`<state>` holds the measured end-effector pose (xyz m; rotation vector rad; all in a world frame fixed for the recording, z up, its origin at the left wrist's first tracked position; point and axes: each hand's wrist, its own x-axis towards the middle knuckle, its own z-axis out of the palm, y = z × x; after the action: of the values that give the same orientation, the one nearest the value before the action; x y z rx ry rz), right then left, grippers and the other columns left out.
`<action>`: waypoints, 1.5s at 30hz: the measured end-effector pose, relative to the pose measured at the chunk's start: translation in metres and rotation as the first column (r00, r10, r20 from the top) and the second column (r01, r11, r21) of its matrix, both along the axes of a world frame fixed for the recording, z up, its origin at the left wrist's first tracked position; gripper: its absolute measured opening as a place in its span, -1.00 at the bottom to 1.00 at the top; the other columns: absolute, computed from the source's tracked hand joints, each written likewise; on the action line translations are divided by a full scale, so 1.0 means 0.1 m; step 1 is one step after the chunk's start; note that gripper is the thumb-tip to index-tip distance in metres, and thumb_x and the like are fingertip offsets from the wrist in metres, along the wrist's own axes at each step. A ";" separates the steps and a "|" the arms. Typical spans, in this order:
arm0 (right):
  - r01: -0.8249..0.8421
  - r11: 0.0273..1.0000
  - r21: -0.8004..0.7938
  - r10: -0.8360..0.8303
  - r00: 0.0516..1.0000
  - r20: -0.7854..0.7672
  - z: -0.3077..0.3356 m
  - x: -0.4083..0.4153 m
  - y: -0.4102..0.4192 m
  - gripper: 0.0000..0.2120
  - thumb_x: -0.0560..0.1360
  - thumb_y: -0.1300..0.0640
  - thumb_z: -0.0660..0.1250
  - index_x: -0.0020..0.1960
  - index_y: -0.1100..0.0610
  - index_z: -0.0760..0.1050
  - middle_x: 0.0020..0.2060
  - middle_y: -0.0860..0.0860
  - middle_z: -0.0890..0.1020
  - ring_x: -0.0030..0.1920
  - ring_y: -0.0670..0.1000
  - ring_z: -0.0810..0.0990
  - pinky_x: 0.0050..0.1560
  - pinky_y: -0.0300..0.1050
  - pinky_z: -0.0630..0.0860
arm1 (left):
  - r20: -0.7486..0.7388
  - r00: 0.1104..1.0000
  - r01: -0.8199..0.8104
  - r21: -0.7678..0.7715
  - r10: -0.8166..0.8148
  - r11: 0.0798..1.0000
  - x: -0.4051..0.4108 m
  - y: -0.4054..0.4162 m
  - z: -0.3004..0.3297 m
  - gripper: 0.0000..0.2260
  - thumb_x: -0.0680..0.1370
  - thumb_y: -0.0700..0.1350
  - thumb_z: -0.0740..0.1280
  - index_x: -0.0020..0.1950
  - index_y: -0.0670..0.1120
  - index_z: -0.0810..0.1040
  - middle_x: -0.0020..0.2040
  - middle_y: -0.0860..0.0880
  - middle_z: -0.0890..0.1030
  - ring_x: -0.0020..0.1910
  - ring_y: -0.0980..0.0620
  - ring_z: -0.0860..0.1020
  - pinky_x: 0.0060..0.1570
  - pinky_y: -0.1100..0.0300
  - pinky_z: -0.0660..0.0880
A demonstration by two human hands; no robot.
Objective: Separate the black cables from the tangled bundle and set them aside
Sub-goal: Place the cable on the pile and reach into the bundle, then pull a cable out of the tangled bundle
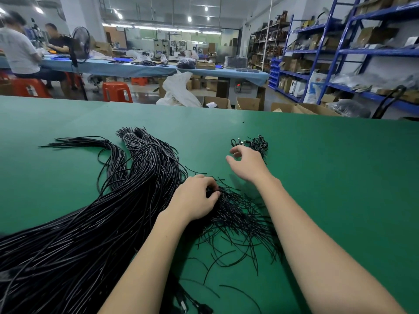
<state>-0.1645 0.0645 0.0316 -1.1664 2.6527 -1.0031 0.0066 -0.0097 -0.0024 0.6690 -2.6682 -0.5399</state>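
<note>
A big bundle of long black cables [90,214] sweeps across the green table [328,177] from the lower left up to tied ends at the back. Its loose thin ends [240,218] fan out in a tangle at the centre. My left hand [195,198] rests on that tangle, with fingers curled round a clump of cable ends. Further back, my right hand [247,164] hovers above the table, fingers loosely spread and holding nothing. Just beyond it lies a small pile of black cables with plugs [256,142].
A smaller sheaf of black cables [95,143] lies at the back left of the table. Connectors [192,307] lie at the near edge. Beyond the table are cardboard boxes [247,103], orange stools [116,91], blue shelving [340,53] and seated people [20,48].
</note>
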 end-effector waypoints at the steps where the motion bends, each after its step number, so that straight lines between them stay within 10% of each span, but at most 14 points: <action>1: 0.000 0.998 -0.056 0.001 1.000 0.011 0.00 0.11 0.08 -0.71 0.61 -0.02 0.30 0.29 0.03 0.55 0.19 -0.04 0.65 0.22 0.01 0.59 0.30 -0.01 0.50 | 0.001 1.000 -0.001 -0.002 0.001 1.000 0.00 0.00 0.00 -0.83 0.59 0.11 0.30 0.10 0.12 0.60 0.17 0.08 0.56 0.21 0.01 0.49 0.11 0.12 0.41; 9: -0.037 0.994 -0.102 0.033 0.999 -0.041 -0.53 0.85 0.54 -0.78 0.58 0.01 0.31 0.18 -0.05 0.62 0.11 -0.11 0.66 0.20 -0.04 0.53 0.18 -0.06 0.51 | -0.032 0.999 0.018 0.052 -0.016 0.998 0.02 0.04 0.10 -0.82 0.58 0.04 0.33 0.10 0.03 0.65 0.10 0.02 0.64 0.14 -0.04 0.57 0.16 0.06 0.50; 13: -0.011 0.980 -0.197 -0.001 0.998 -0.063 -0.53 0.85 0.57 -0.82 0.59 0.02 0.31 0.14 -0.07 0.62 0.08 -0.17 0.64 0.18 -0.13 0.48 0.09 -0.17 0.40 | -0.142 0.956 -0.277 -0.135 0.258 0.951 0.10 -0.10 0.23 -0.83 0.60 0.03 0.30 0.10 0.05 0.64 0.10 0.02 0.65 0.14 -0.05 0.55 0.09 0.04 0.53; 18: 0.007 0.968 -0.253 -0.013 1.000 -0.024 -0.56 0.87 0.58 -0.85 0.60 0.08 0.30 0.10 -0.05 0.62 0.03 -0.17 0.65 0.17 -0.13 0.48 0.05 -0.20 0.37 | 0.259 0.841 -0.400 -0.295 0.476 0.868 0.19 -0.21 0.17 -0.76 0.55 -0.07 0.30 0.20 0.01 0.61 0.17 -0.10 0.62 0.24 -0.13 0.49 0.15 0.04 0.43; 24: -0.027 0.967 -0.253 0.024 1.000 -0.015 -0.57 0.91 0.54 -0.84 0.60 0.07 0.29 0.09 -0.06 0.63 0.01 -0.18 0.65 0.17 -0.15 0.47 0.07 -0.20 0.36 | 0.174 0.864 -0.421 -0.265 0.472 0.868 0.17 -0.22 0.15 -0.84 0.54 -0.06 0.37 0.09 0.06 0.66 0.07 -0.04 0.66 0.16 -0.11 0.56 0.10 0.07 0.43; 32: -0.057 0.895 -0.442 0.090 0.994 0.054 -0.49 1.02 0.50 -0.88 0.55 0.02 0.37 0.07 -0.09 0.64 -0.19 -0.23 0.68 -0.12 -0.21 0.61 -0.06 -0.31 0.51 | -0.129 0.905 -0.317 0.426 0.404 0.847 0.15 -0.19 0.30 -0.92 0.55 -0.07 0.37 -0.07 -0.04 0.64 -0.24 0.06 0.63 -0.24 0.08 0.59 -0.14 0.23 0.46; 38: -0.099 0.862 -0.498 0.318 0.869 0.379 -0.35 1.23 0.39 -0.82 0.51 -0.03 0.48 0.06 -0.07 0.54 -0.27 -0.14 0.73 -0.45 -0.10 0.59 -0.36 -0.32 0.49 | -0.319 0.837 0.172 0.925 0.446 0.339 0.13 -0.17 0.48 -0.95 0.60 -0.22 0.38 0.02 -0.18 0.55 -0.34 -0.03 0.55 -0.50 0.15 0.54 -0.45 0.34 0.51; 41: -0.086 0.828 -0.554 0.442 0.709 0.550 -0.28 1.21 0.42 -0.80 0.56 0.16 0.45 0.14 0.07 0.50 -0.26 0.04 0.74 -0.41 -0.07 0.59 -0.47 -0.28 0.44 | -0.400 0.808 0.207 0.880 0.432 0.428 0.15 -0.18 0.48 -0.95 0.59 -0.16 0.40 -0.03 -0.12 0.58 -0.24 -0.03 0.60 -0.43 0.15 0.59 -0.40 0.32 0.53; 45: 0.106 0.704 -0.703 0.559 0.528 0.639 -0.16 1.10 0.52 -0.79 0.61 0.25 0.35 0.20 0.03 0.52 -0.24 0.02 0.69 -0.37 -0.06 0.60 -0.45 -0.27 0.49 | -0.431 0.864 0.073 0.620 0.261 0.781 0.15 -0.19 0.38 -0.95 0.58 -0.10 0.39 0.03 -0.01 0.62 -0.13 -0.01 0.70 -0.29 0.11 0.63 -0.31 0.22 0.56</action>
<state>-0.0550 0.1168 0.0155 -0.7477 1.3027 -1.9271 0.0219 -0.0291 0.0359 0.7044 -1.9267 -1.3899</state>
